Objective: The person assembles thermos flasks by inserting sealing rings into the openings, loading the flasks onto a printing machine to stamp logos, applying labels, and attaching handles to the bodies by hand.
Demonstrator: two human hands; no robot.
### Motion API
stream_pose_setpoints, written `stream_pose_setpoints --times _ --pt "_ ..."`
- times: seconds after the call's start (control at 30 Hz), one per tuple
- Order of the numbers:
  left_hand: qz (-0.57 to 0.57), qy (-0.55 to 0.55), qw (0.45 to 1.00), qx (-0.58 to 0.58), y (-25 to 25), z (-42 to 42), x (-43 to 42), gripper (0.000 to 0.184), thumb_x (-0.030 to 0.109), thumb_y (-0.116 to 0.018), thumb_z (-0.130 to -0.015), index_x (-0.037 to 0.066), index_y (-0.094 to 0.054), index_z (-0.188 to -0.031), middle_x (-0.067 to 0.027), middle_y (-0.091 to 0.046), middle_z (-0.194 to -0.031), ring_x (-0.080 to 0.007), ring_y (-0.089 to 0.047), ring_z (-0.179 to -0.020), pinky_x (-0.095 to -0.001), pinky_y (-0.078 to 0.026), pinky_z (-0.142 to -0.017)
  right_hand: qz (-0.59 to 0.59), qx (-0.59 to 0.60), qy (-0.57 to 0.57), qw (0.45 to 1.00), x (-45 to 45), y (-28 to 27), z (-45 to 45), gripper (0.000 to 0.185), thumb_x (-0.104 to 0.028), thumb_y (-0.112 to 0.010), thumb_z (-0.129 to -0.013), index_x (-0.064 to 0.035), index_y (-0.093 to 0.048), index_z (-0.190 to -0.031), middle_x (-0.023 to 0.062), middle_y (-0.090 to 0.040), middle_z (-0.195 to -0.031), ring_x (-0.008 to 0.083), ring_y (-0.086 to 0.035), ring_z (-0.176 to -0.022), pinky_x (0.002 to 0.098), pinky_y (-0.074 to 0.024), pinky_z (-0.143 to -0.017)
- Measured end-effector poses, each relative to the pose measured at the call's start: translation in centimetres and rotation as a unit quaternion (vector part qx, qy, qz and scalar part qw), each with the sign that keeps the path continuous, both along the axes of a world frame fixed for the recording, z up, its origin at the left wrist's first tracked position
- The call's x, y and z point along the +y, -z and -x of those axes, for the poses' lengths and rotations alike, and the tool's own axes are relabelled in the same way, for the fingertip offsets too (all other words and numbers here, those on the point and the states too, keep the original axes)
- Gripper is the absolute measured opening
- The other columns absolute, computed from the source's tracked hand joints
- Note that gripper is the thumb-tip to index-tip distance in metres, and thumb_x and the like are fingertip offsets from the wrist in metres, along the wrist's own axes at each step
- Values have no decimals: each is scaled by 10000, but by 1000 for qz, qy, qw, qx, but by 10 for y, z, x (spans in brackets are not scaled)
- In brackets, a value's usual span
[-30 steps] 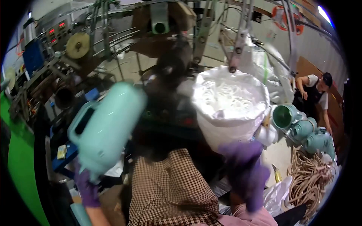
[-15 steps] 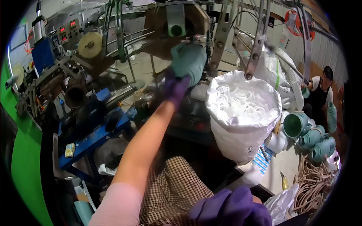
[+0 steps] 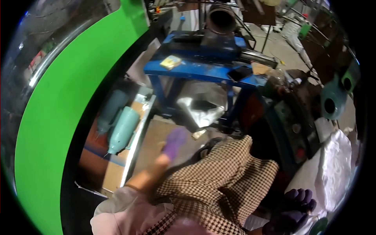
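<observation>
My left hand (image 3: 175,141), in a purple glove, is smeared by motion above the floor, just right of a long box (image 3: 130,162) with a metal edge. Whether its fingers hold anything cannot be made out. Inside that box lies a teal bottle-shaped body (image 3: 123,131), with a darker, similar one (image 3: 111,113) beside it. At the lower right is my right hand (image 3: 293,209), also purple-gloved, its fingers apart and slightly bent, close to a white sack (image 3: 327,168). A round green rim (image 3: 319,226) shows beside that hand. Another teal body (image 3: 333,98) is at the machine on the right.
A blue metal bench (image 3: 196,70) stands ahead, bearing a dark pipe-like fitting (image 3: 220,21), a phone (image 3: 240,73) and a small yellowish packet (image 3: 170,62). Beneath it is a silvery bag (image 3: 203,103). A bright green curved panel (image 3: 51,117) borders the left side.
My left hand has let go of the teal body at the machine and moved down and left toward the box. The view has turned left. My right hand's fingers are now spread more.
</observation>
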State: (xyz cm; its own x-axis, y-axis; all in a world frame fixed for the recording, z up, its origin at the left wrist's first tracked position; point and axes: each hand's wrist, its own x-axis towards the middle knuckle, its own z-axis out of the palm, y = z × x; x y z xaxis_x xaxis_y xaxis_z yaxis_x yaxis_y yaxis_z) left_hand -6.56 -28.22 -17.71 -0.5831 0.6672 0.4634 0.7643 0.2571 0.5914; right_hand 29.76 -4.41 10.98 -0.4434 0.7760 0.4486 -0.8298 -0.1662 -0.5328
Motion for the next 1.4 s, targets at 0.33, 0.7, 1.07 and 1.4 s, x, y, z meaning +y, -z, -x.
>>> stream_pose_setpoints --times 0.33,0.7,1.07,1.4 --pt "-511 -454 391 -616 93 40 -379 743 770 -483 -895 186 -563 -1347 -83 -614 -1287 -375 -629 -1076 -542 -545 -877 183 -148 -156 959 -36 58 75 70 -188 -533 -1043 -119 -523 -1039 3 -504 -942 143 -417 -770 330 -398 -777" --pt "-326 -493 793 -149 -5 112 -273 272 222 -767 -897 44 -645 -1062 -136 -610 -1346 -279 -613 -1159 -382 -492 -998 95 -328 -46 939 -25 90 59 92 -98 -619 -950 -42 -624 -1022 61 -643 -936 184 -612 -868 360 -508 -833" --pt "-3 75 992 100 -248 -72 20 652 207 -885 -667 15 -617 -1230 -146 -656 -1100 -369 -640 -1057 -457 -506 -939 -631 -332 108 693 -73 69 127 511 -247 -819 -797 -78 -669 -1255 169 -661 -1232 280 -702 -814 343 -572 -678" --pt "-47 228 962 143 -210 -118 100 464 216 -733 -739 79 -713 -1182 -81 -700 -1141 -314 -653 -1059 -511 -478 -986 -548 -594 37 588 -58 115 94 378 -192 -762 -818 -45 -668 -1153 161 -650 -1209 283 -711 -843 401 -573 -702"
